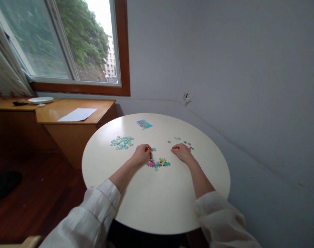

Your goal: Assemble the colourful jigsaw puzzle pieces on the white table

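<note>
On a round white table [157, 203] lies a small joined cluster of pink, teal and yellow puzzle pieces [159, 162]. My left hand [141, 153] rests at the cluster's left edge with its fingers curled in a pinch by a teal piece [153, 149]. My right hand [182, 151] lies on the table to the right of the cluster, fingers bent and close together, with nothing clearly in them. A pile of loose teal pieces [122, 142] sits to the left, and a few scattered pieces [187, 144] lie just beyond my right hand.
A small blue picture card [144, 124] lies at the table's far side. To the left stands a wooden desk [69, 117] with a sheet of paper [78, 114] and a white plate [40, 100], under a window. Grey walls close off the right and back.
</note>
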Action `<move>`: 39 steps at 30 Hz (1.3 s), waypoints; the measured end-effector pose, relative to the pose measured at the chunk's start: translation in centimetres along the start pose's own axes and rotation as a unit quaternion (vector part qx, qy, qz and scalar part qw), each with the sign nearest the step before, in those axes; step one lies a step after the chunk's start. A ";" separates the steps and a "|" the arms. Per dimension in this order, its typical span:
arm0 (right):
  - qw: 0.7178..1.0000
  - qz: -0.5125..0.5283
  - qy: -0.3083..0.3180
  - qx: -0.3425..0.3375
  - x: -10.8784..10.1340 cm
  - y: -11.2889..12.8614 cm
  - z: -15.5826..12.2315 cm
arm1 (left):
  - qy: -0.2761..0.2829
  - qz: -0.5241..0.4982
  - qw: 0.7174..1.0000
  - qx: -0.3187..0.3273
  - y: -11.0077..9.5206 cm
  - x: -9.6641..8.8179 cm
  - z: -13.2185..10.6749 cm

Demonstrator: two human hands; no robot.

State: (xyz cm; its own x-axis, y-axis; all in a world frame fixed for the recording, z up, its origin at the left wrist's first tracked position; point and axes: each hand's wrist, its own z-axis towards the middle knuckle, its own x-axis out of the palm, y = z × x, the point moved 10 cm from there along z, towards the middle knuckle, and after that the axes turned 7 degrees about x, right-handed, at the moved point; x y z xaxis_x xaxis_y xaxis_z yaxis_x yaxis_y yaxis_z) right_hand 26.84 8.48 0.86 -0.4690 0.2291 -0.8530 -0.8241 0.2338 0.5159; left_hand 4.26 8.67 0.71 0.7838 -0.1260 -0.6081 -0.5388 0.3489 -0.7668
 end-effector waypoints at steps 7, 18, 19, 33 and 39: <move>1.000 -0.027 -0.016 -0.004 0.1 0.4 0.1 | -0.002 0.001 1.000 -0.001 -0.2 0.0 -0.1; 0.999 -0.028 -0.030 -0.008 0.3 0.4 0.2 | 0.001 0.009 1.000 0.001 -0.1 -0.1 -0.1; 0.999 -0.029 -0.031 -0.011 0.4 0.4 0.2 | 0.000 0.009 1.000 0.002 0.0 -0.1 0.0; 0.999 -0.033 -0.032 -0.019 0.5 0.8 -0.1 | -0.003 0.000 1.000 0.006 0.4 0.2 0.2; 0.999 -0.034 -0.029 -0.019 0.6 0.7 0.0 | -0.002 -0.004 1.000 0.004 0.3 0.1 0.1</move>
State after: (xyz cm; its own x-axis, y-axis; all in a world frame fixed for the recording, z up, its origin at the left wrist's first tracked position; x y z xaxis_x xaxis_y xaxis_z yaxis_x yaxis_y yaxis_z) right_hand 25.97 8.76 0.71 -0.3939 0.2689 -0.8789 -0.8648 0.2154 0.4535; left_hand 4.22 8.86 0.43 0.7893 -0.1250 -0.6011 -0.5299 0.3559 -0.7698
